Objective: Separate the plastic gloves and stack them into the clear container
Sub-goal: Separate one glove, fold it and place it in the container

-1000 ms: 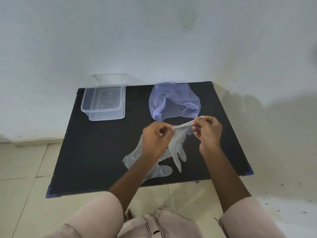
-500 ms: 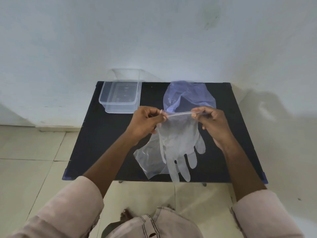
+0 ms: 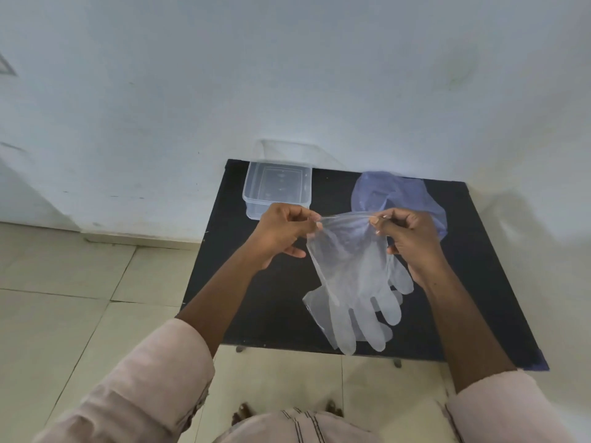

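Observation:
A clear plastic glove [image 3: 355, 273] hangs fingers down above the black table [image 3: 262, 282], stretched by its cuff between both hands. My left hand [image 3: 281, 231] pinches the cuff's left corner and my right hand [image 3: 409, 238] pinches the right corner. Behind the hanging glove another clear glove [image 3: 315, 303] lies flat on the table, mostly covered. The clear container [image 3: 277, 190] stands open and empty at the table's far left corner, beyond my left hand.
A bluish plastic bag [image 3: 383, 193] lies at the back of the table, behind my right hand. A clear lid [image 3: 287, 150] leans on the white wall behind the container. Tiled floor surrounds the table on the left and front.
Both hands have lifted the glove off the table and pulled its cuff wider apart; it now hangs spread out. My view has shifted, so the table sits further right.

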Demonstrator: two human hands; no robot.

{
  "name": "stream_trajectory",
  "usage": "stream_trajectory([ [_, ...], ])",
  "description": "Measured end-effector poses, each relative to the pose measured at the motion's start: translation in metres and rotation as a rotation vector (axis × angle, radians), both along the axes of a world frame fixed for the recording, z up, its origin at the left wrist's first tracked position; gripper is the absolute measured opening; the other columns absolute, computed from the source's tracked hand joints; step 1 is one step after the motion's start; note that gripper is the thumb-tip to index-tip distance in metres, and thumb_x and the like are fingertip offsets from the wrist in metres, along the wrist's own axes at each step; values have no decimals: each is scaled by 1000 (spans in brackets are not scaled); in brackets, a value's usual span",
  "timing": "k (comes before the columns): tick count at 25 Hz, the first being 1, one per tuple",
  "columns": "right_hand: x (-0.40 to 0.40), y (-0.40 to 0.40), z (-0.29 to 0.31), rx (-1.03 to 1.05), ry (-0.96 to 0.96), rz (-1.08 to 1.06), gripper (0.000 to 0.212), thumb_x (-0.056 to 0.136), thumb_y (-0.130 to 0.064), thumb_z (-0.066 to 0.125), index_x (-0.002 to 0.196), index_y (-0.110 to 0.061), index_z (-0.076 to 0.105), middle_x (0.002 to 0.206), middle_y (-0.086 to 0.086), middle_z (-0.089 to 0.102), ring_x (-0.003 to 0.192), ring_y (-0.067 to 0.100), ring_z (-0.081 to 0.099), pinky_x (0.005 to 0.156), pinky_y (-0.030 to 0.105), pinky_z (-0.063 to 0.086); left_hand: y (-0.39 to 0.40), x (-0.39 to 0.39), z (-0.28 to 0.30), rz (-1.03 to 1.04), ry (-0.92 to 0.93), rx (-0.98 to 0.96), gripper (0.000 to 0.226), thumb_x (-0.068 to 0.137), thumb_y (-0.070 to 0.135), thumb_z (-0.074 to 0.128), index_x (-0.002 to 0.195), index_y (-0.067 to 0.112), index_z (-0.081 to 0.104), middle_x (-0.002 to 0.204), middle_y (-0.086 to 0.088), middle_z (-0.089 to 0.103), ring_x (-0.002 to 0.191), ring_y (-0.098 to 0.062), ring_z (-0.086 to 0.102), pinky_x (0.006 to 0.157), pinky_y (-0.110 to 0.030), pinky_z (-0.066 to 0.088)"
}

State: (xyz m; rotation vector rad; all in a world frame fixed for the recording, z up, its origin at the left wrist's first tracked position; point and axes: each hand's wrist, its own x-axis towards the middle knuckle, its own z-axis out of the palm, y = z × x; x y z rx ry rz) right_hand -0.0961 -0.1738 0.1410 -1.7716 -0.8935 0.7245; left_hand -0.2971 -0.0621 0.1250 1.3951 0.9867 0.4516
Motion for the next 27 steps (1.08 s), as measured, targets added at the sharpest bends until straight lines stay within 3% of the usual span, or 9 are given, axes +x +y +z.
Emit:
stream_trajectory([
  [6,-44,29,3,-17,-123,-29,9,88,-20,67,80,-21,71,82,3,71,75,12,65,48,17,50,41,-35,-4,-9,-61,-83,13,88,14,68,94,4,75,95,-11,77,88,-23,74,66,-29,60],
  [10,-49,52,5,-11,-160,-47,8,89,-16,66,84,-15,71,84,5,72,77,15,68,49,18,54,59,-32,-6,48,-58,-95,17,89,10,64,96,-4,71,97,-17,75,88,-26,74,62,-28,60],
  [13,-44,78,0,13,-41,-52,11,91,-11,62,82,-14,69,84,6,72,80,14,69,53,21,56,76,-22,-7,139,-139,-110,19,90,6,57,93,-11,66,104,-24,71,87,-24,70,67,-30,61],
  [16,-35,108,-8,33,178,-43,8,92,-8,59,88,-5,66,87,8,72,79,14,71,57,24,56,94,-10,-9,196,-216,-125,13,92,7,51,89,1,62,102,-24,72,91,-31,73,76,-35,61],
  [18,-28,130,-12,46,266,-10,10,93,-8,57,86,-9,64,88,9,73,78,16,72,60,25,56,110,-4,-10,209,-204,-94,14,93,7,48,89,3,60,98,-21,75,90,-32,74,81,-37,60],
  [27,-9,237,-19,-108,286,20,16,90,-8,52,80,-17,59,81,13,74,78,25,74,70,33,57,205,18,-5,294,-33,-10,19,92,10,51,96,-4,64,91,-19,75,83,-28,75,77,-35,59],
])
